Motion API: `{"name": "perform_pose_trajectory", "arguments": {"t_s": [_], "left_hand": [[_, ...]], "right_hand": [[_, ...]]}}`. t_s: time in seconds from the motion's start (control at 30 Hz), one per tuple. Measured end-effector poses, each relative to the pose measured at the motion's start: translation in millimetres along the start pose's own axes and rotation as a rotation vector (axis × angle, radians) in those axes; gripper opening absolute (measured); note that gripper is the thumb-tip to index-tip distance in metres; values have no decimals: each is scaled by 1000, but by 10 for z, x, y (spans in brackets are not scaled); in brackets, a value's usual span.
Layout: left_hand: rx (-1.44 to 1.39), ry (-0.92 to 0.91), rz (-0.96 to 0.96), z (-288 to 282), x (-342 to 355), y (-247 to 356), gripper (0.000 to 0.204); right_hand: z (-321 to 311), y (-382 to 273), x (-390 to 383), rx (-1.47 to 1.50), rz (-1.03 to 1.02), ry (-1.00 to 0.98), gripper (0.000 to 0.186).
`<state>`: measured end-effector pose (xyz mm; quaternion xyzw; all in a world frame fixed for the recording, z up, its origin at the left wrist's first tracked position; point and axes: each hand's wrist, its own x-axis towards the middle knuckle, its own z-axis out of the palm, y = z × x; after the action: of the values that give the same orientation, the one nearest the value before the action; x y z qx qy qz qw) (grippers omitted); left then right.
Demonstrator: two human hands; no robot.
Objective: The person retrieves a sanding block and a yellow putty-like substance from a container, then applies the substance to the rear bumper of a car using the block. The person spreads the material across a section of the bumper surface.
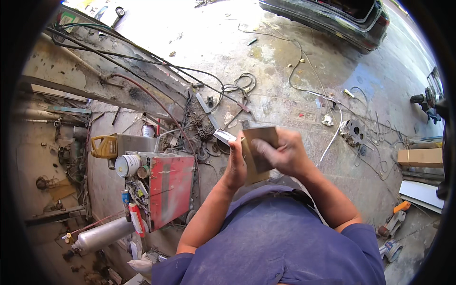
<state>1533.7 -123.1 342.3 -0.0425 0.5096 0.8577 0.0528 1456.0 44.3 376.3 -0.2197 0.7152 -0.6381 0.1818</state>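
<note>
In front of my chest, both hands are at a flat, stiff-looking brown sheet, whose kind I cannot make out for certain. A darker grey-brown rectangular face stands above its tan part; whether this is one folded sheet or two pieces is unclear. My right hand grips the dark part, thumb pressed across its front. Upright at the sheet's left edge is my left hand, its thumb pointing up and the other fingers mostly hidden behind the sheet.
To my left stands a red metal cabinet with a paint can and spray cans on top, beside a yellow jug and a silver cylinder. Hoses and cables cross the concrete floor. A cardboard box lies right; a dark car stands ahead.
</note>
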Motion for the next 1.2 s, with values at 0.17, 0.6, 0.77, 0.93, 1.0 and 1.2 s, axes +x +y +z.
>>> {"name": "perform_pose_trajectory", "arguments": {"t_s": [0.17,0.6,0.77,0.93,1.0,1.2], "left_hand": [[-65,-27,-236,-12,28,126,125],[-282,15,-109,-191,-271,-62,91],[134,79,-17,-75,-163,5,80],[126,41,-47,-76,-147,12,84],[-80,29,-53,-19,-123,-29,87],[-198,-31,44,121,-98,111,110]], "right_hand": [[-169,153,195,-135,-146,-8,21],[-196,376,87,360,140,195,18],[-147,302,58,35,-1,243,19],[-81,312,37,207,125,94,16],[52,294,-67,79,45,33,16],[39,223,-146,-38,-31,-259,19]]}}
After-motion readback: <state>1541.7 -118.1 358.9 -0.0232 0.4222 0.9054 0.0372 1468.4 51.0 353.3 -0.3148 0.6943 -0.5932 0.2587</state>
